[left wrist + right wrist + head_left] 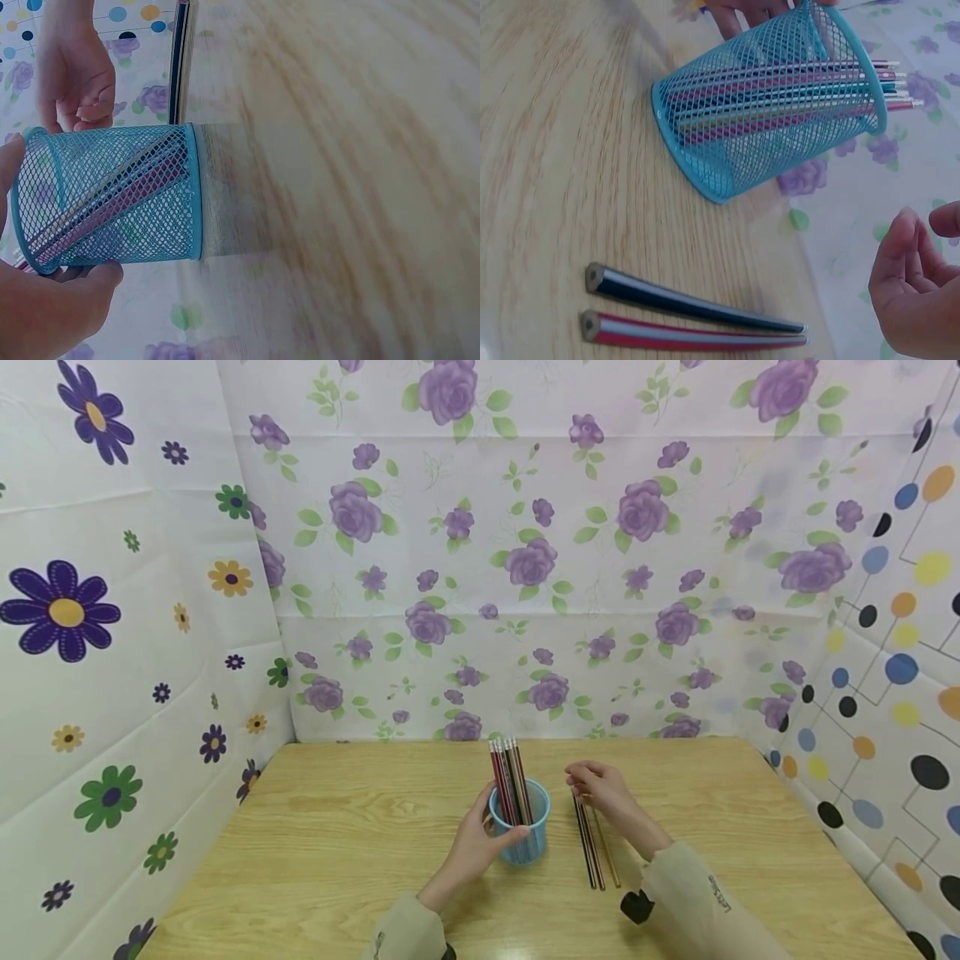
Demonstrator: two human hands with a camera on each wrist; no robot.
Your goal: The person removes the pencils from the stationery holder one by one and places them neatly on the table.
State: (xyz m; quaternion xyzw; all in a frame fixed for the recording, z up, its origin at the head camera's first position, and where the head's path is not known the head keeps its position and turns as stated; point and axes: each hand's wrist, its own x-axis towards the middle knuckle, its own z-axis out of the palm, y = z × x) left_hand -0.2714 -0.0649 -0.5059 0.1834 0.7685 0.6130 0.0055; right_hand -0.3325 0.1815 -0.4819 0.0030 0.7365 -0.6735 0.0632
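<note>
My left hand [474, 847] grips a light blue mesh pencil cup [536, 847], thumb on the near side and fingers round the far side. The cup stands upright on the table. Several striped pencils [501, 777] lean inside it, white-tipped ends up. To the right of the cup, my right hand [609, 795] hovers over the far ends of loose pencils [587, 847], fingers bent and nothing between them. In the right wrist view a black pencil [690, 298] and a red pencil [690, 334] lie side by side, unsharpened ends toward the camera. A gold-coloured pencil [607, 852] lies beside them.
Everything stands on a wood-grain table [360, 827]. Flower-printed cloth [525, 560] hangs behind it, with patterned cloths at the left and right sides. A small black object [637, 907] shows at the right sleeve.
</note>
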